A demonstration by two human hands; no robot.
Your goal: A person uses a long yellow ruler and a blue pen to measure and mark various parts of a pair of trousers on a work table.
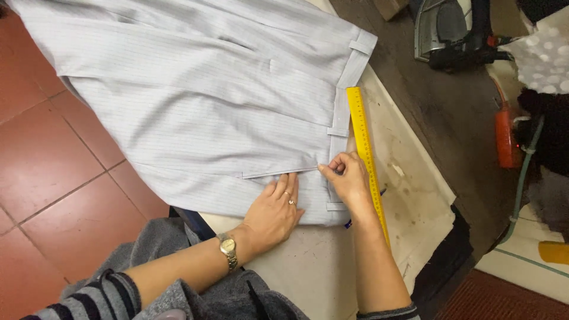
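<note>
Pinstriped grey trousers (201, 101) lay spread flat across a pale, stained worktable (415, 195), their legs running off the table's left edge above a red tiled floor (47, 178), the waistband (347, 112) with its belt loops turned toward the right. At lower left, a grey garment (178, 278) sat bunched against the person's body, with a striped sleeve (89, 299) pushed up the left forearm and a gold-coloured wristwatch (227, 249) on the wrist. The left hand (274, 213), a ring on one finger, rested palm down on the lower part of the trousers, fingers held close together and pressing the cloth flat just below a pocket seam. Just to its right, the right hand (347, 178) pinched the fabric at the waistband between thumb and fingertips, near the point where the seam met the band. A yellow ruler (366, 154) lay on the table alongside the waistband, touching or nearly touching its edge, and passed under the right hand and forearm. A small blue object (348, 224), too little of it showing to identify, poked out beside the trousers' lower corner. Farther right, beyond the table edge, a dark flat iron (444, 29) stood on a brown surface, with an orange object (507, 139) and a green cord (521, 178) nearby.
</note>
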